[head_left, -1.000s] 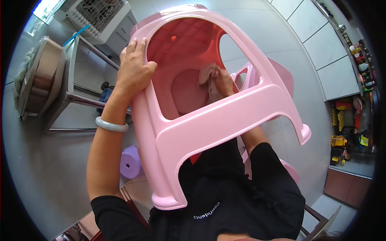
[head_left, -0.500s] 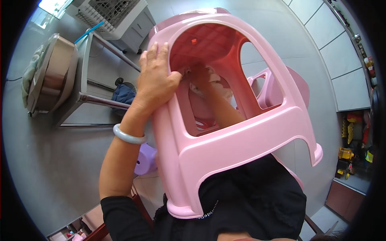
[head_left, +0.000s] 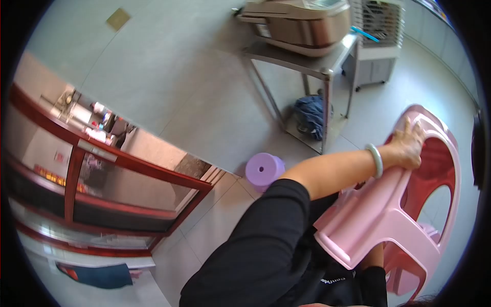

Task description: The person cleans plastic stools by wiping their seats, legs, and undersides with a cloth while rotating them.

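A pink plastic stool [head_left: 378, 210] is held tilted in front of my black-clothed body, its underside and cut-out sides partly toward me. My left hand [head_left: 408, 146], with a pale bangle [head_left: 375, 160] on the wrist, grips the stool's upper edge, thumb and fingers on either side of it. Only a little of my right forearm [head_left: 375, 254] shows below the stool. My right hand itself is hidden behind the pink plastic. Another pale pink piece [head_left: 430, 231] is partly seen through the stool's opening.
A small purple stool [head_left: 273, 165] stands on the floor. Behind it, a metal table [head_left: 286, 57] carries a brown-gold appliance [head_left: 307, 25], with blue cloth [head_left: 310, 113] on its lower shelf. An air cooler [head_left: 378, 61] stands beyond. A red-framed glass door [head_left: 74, 179] is at left.
My view has swung left, so the stool now appears at the lower right and the door has come into view. My left hand keeps its hold. My right hand, earlier inside the stool, is hidden.
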Demonstrator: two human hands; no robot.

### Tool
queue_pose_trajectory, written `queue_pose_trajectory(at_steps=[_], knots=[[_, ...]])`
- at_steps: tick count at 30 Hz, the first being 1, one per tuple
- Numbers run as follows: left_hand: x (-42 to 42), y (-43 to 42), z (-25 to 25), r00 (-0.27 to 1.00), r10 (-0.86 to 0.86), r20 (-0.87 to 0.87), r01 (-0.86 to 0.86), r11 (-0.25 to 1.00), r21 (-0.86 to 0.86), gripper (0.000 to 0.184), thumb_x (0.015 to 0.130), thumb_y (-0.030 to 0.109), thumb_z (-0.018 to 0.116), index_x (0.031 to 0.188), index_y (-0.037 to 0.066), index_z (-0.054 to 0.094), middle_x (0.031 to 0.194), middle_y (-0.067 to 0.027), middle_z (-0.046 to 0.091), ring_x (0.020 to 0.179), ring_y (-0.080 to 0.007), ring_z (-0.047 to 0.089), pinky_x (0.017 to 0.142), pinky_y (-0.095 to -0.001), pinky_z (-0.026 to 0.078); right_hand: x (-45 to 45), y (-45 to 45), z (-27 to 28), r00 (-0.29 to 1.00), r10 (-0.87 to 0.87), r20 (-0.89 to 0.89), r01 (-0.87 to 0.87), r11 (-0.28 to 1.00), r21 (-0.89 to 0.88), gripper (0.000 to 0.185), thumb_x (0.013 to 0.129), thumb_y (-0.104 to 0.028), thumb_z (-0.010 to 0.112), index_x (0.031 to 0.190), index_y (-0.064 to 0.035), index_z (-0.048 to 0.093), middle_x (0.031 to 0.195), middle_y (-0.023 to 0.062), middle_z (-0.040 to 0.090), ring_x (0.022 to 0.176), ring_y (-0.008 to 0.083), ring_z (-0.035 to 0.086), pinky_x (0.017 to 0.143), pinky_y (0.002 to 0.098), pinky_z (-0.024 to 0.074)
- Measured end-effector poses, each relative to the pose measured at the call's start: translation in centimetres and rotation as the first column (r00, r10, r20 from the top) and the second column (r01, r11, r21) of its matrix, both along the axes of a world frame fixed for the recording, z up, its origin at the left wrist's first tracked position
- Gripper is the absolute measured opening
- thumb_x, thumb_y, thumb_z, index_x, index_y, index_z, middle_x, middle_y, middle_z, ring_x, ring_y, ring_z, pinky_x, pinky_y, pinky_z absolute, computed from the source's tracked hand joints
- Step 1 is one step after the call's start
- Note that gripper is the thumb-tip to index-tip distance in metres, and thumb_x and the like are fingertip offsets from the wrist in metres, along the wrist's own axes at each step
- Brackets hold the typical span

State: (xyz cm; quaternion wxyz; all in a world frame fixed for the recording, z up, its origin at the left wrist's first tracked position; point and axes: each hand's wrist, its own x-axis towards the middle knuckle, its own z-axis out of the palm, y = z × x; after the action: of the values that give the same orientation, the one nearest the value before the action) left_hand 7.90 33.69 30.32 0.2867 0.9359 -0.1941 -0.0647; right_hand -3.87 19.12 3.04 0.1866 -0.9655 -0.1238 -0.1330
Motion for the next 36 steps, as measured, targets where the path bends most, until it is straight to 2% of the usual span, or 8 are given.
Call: queue_pose_trajectory(at_steps=[3, 8, 15, 26, 36], knots=[[-0.7, 0.0, 0.8, 0.999, -0.029, -0.032, 0.029, 0.999, 0.017, 0.083, 0.077, 0.020, 0.059, 0.149, -0.004, 0.024, 0.156, -0.0268, 0.015, 0.144, -0.0498, 0.004, 0.114, -0.0558, 0.024, -2.7, -1.4, -0.6, 1.000, -0.011, -0.026, 0.010, 0.999, -0.036, 0.038, 0.084, -0.027, 0.061, 0.117, -0.0061, 0.060, 0.113, 0.0190, 0.062, 0.108, 0.0384, 0.057, 0.093, 0.0491, 0.0433], [-1.2, -0.4, 0.9, 1.000, -0.016, -0.013, 0.016, 1.000, -0.011, 0.086, 0.072, 0.015, 0.063, 0.148, -0.005, 0.028, 0.155, -0.0270, 0.016, 0.144, -0.0499, 0.005, 0.111, -0.0582, 0.027, -4.7, -2.7, -0.8, 0.998, -0.029, -0.051, 0.025, 0.998, -0.064, 0.039, 0.084, -0.026, 0.061, 0.117, -0.0058, 0.060, 0.114, 0.0190, 0.061, 0.109, 0.0386, 0.056, 0.094, 0.0492, 0.0429], [-0.4, -0.5, -0.2, 1.000, -0.005, 0.017, 0.006, 0.998, -0.056, 0.082, 0.074, 0.015, 0.061, 0.146, -0.005, 0.030, 0.155, -0.0265, 0.018, 0.144, -0.0496, 0.006, 0.112, -0.0547, 0.027, -5.7, -4.0, -1.4, 0.997, -0.054, -0.048, 0.049, 0.995, -0.091, 0.039, 0.084, -0.025, 0.061, 0.118, -0.0054, 0.059, 0.115, 0.0192, 0.061, 0.110, 0.0390, 0.056, 0.095, 0.0494, 0.0423], [0.1, -0.4, -0.1, 1.000, -0.009, -0.003, 0.009, 0.999, -0.048, 0.078, 0.076, 0.018, 0.060, 0.145, -0.004, 0.032, 0.155, -0.0259, 0.019, 0.144, -0.0500, 0.005, 0.114, -0.0545, 0.023, -2.4, -5.4, -2.4, 0.994, -0.114, -0.003, 0.112, 0.980, -0.164, 0.040, 0.084, -0.023, 0.062, 0.119, -0.0047, 0.059, 0.117, 0.0193, 0.060, 0.111, 0.0396, 0.055, 0.096, 0.0497, 0.0414], [-0.2, -0.2, 0.2, 1.000, -0.013, -0.012, 0.012, 0.998, -0.065, 0.079, 0.074, 0.016, 0.061, 0.145, -0.005, 0.032, 0.154, -0.0269, 0.019, 0.144, -0.0504, 0.005, 0.113, -0.0560, 0.024, -1.5, -7.6, -2.9, 0.989, -0.150, 0.016, 0.150, 0.966, -0.212, 0.041, 0.083, -0.022, 0.062, 0.120, -0.0041, 0.058, 0.119, 0.0195, 0.060, 0.112, 0.0402, 0.054, 0.097, 0.0499, 0.0405]])
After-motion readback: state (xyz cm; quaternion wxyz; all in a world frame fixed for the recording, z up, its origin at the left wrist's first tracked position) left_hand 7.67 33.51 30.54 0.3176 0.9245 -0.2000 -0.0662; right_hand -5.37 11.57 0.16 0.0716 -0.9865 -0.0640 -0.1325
